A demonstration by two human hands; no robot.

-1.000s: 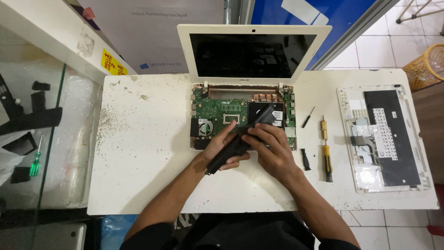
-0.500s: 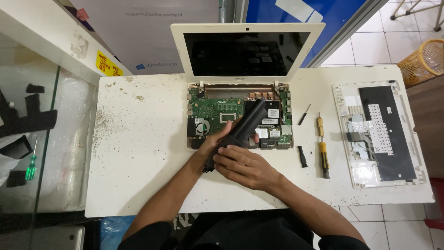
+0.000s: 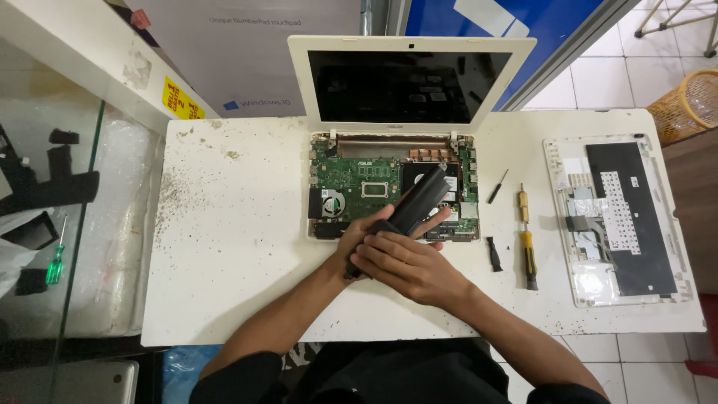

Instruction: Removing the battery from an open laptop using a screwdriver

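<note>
A white laptop (image 3: 413,82) stands open at the back of the table with its keyboard cover off, so the green circuit board (image 3: 359,176) shows. Both hands hold a long black battery pack (image 3: 419,198) slanted over the front right of the board. My left hand (image 3: 359,239) grips its lower end from beneath. My right hand (image 3: 407,262) lies over the same end from above, fingers pointing left.
The removed keyboard cover (image 3: 617,217) lies underside up at the table's right. A yellow-handled screwdriver (image 3: 527,247), a thin black screwdriver (image 3: 497,185) and a small black tool (image 3: 493,254) lie between it and the laptop. A glass counter (image 3: 52,224) with a green screwdriver borders the left.
My right hand slid from the battery's upper part down to its lower end, over my left hand. The battery stays slanted over the board.
</note>
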